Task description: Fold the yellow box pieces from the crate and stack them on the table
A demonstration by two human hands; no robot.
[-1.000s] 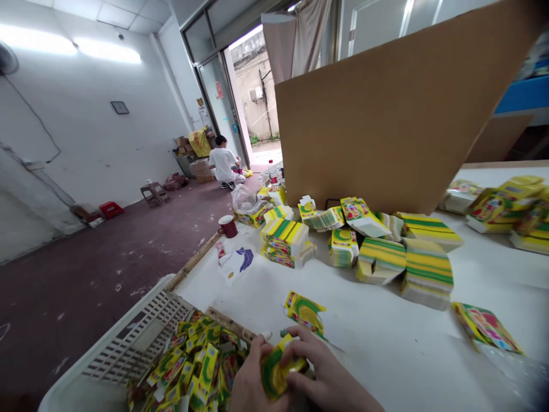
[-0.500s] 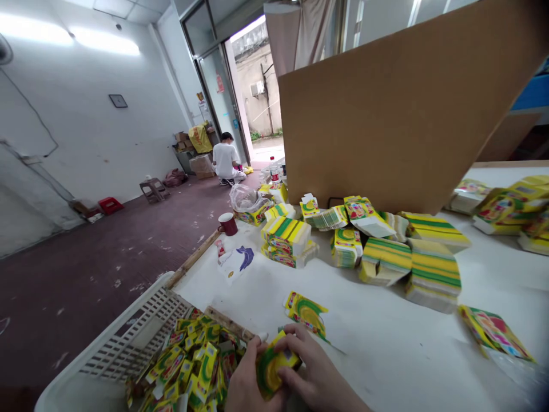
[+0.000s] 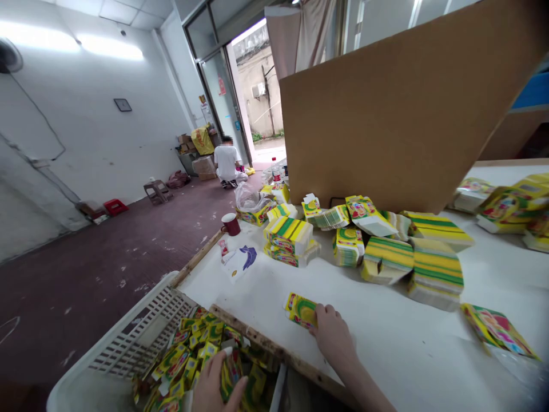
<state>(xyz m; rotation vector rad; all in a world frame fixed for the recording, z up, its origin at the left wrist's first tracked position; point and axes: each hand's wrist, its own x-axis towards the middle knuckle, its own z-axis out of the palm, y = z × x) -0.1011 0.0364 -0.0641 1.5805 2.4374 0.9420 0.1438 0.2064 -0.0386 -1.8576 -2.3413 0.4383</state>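
The carton [image 3: 301, 311] near five o'clock is yellow and green, the stack [image 3: 436, 269] at four striped alike, the basket [image 3: 79, 375] white.

The desk [image 3: 386, 343] has a white top and a worn wooden edge [image 3: 257, 335]. A yellow and green flat box [image 3: 300, 309] lies near that edge. Farther left sit a dark red mug [image 3: 231, 225], a small pink thing [image 3: 223, 248] and a white card [image 3: 239, 262] with a purple picture. Piles of flat boxes [image 3: 288, 233] run across the middle, some tipped over and leaning. Behind them, a big brown piece of cardboard [image 3: 386, 120] stands up. A bottle [image 3: 275, 172] with a red cap is at the far end. More boxes [image 3: 506, 207] sit on the right, and nearer is a bright fruit packet [image 3: 497, 327], with clear plastic [image 3: 517, 369] beside it.
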